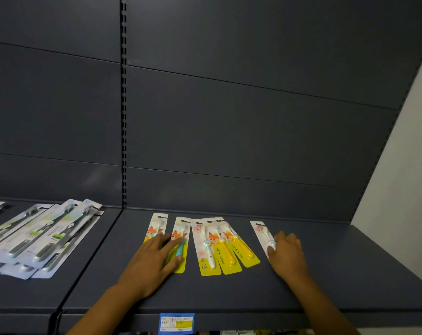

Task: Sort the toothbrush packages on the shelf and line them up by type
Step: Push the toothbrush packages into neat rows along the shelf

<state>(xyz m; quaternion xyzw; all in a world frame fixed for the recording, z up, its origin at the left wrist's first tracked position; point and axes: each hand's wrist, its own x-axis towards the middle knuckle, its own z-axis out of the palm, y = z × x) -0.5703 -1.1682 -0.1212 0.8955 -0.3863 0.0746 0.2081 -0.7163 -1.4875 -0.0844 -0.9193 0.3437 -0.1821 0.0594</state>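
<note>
Seen from the head camera, a dark grey metal shelf [326, 274] runs across the lower part of the view, backed by dark grey panels with a slotted upright [124, 105] between two bays. On the right bay lie six yellow-and-white children's toothbrush packages printed with an orange fox. The left hand [154, 256] lies flat with straight, spread fingers over the two leftmost ones: the fingertips press on the far-left fox package [158, 224], and the thumb side rests on the package holding a teal toothbrush [181, 247]. Just right of that, three packages overlap in a fan: one with a white toothbrush [206, 252] and two with yellow toothbrushes [225, 256], their lower ends spreading to the right. Apart from the fan, farther right, lies a single white-topped fox package [262, 232]; the right hand [286, 253] rests on its lower part, fingers lightly bent, thumb against the package edge. Whether it pinches the package cannot be told.

On the left bay sits a loose, overlapping pile of longer clear-and-white adult toothbrush packages with dark brushes and green labels [43, 238], tilted diagonally. A blue-and-yellow price tag [176, 322] is stuck on the shelf's front edge, below the left forearm.
</note>
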